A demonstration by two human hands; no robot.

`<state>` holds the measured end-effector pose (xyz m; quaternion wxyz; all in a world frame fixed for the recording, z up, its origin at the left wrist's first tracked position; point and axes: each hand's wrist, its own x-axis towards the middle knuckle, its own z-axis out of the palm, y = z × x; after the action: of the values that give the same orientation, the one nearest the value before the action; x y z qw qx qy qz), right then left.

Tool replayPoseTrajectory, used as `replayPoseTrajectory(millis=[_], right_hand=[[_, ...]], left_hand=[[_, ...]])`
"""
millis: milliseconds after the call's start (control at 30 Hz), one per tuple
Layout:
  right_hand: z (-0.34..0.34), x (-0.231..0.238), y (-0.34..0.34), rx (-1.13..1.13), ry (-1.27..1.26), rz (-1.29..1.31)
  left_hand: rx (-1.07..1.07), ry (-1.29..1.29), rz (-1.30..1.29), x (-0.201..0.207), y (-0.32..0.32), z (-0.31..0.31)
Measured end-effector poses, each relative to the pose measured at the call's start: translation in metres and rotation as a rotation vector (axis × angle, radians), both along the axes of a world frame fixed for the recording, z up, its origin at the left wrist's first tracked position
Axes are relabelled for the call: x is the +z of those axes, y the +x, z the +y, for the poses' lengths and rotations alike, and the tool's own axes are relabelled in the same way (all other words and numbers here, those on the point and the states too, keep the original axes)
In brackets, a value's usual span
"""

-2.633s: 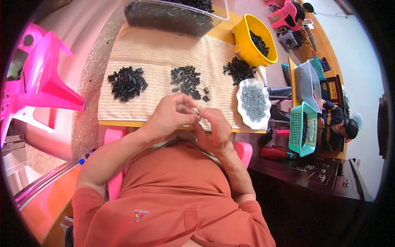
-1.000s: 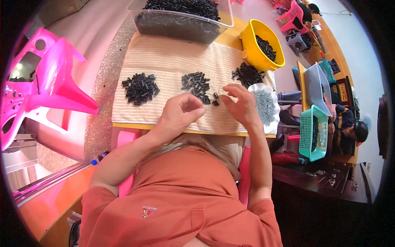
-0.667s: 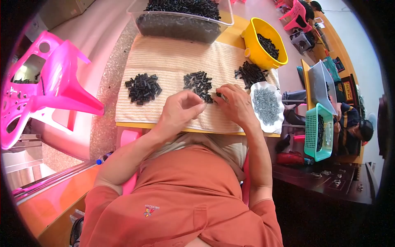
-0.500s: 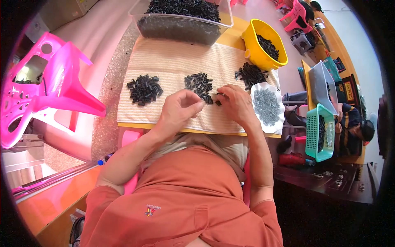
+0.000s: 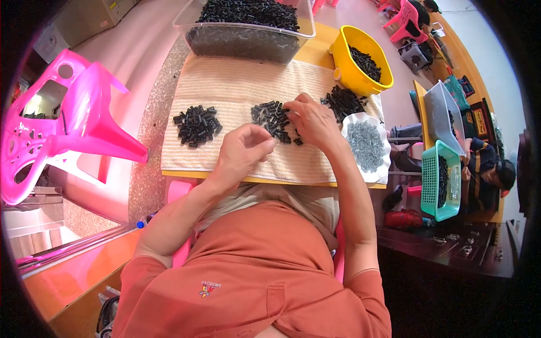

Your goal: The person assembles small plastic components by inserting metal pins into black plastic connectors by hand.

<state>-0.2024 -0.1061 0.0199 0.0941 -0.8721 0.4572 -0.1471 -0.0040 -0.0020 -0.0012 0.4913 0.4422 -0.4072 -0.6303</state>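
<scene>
Three heaps of short black tube-like pieces lie on a cream ribbed towel (image 5: 225,73): a left heap (image 5: 196,125), a middle heap (image 5: 271,119) and a right heap (image 5: 345,103). My left hand (image 5: 242,151) hovers over the towel just nearer than the middle heap, thumb and forefinger pinched; anything between them is too small to make out. At the middle heap's right edge, the curled fingers of my right hand (image 5: 313,121) touch the black pieces. What its fingertips hold is hidden. Small clear pieces fill a white wavy-edged dish (image 5: 385,147) right of that hand.
Beyond the towel stands a large clear bin (image 5: 248,42) of black pieces, with a yellow tub (image 5: 341,53) to its right. A pink plastic chair (image 5: 84,107) is at the left. A green basket (image 5: 448,209) and another person (image 5: 484,169) are at the right.
My right hand has moved away from me and slightly left, from the middle heap's near edge onto its right side. My left hand has stayed nearly in place, still pinched.
</scene>
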Motion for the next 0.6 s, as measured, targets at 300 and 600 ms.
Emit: replayPoseTrajectory(millis=[300, 600], right_hand=[[0.006, 0.001, -0.007, -0.070, 0.018, -0.045], [0.023, 0.007, -0.024, -0.093, 0.069, -0.034]], left_hand=[[0.006, -0.053, 0.042, -0.004, -0.001, 0.001], [0.004, -0.049, 0.035, -0.001, -0.002, 0.001]])
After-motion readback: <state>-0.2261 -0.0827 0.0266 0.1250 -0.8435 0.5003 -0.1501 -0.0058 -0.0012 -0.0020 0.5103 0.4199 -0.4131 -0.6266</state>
